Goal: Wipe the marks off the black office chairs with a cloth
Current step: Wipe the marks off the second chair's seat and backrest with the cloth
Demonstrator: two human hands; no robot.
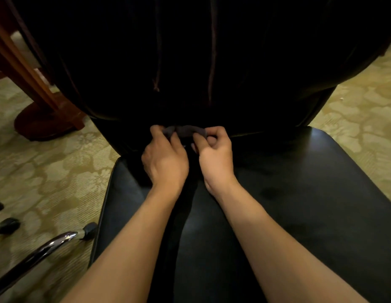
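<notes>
Head view, looking down along two bare forearms that reach forward side by side. Left hand (166,159): back of hand up, knuckles bent, fingers curled forward and pinching the left end of a cloth (185,130). Right hand (215,157): turned slightly inward, thumb tucked across bent fingers, gripping the cloth's right end; the two hands sit close together, nearly touching. Cloth: small, dark grey, soft and bunched into a short roll stretched between the fingertips, lying just beyond both hands at the seam where seat meets backrest. Black office chair (299,193): seat directly beneath the wrists and forearms, smooth glossy leather-like upholstery with a piped edge and dull sheen (any marks on it are too faint to make out); backrest rising beyond the fingertips, very dark, with two vertical stitched seams. Carpet (48,171): to either side of the arms, pale green-gold with a raised floral pattern. Wooden table base (48,119): far left of the left hand, reddish polished wood on a rounded foot. Chrome chair leg (48,248): below and left of the left forearm, curved, shiny, ending in a black castor.
</notes>
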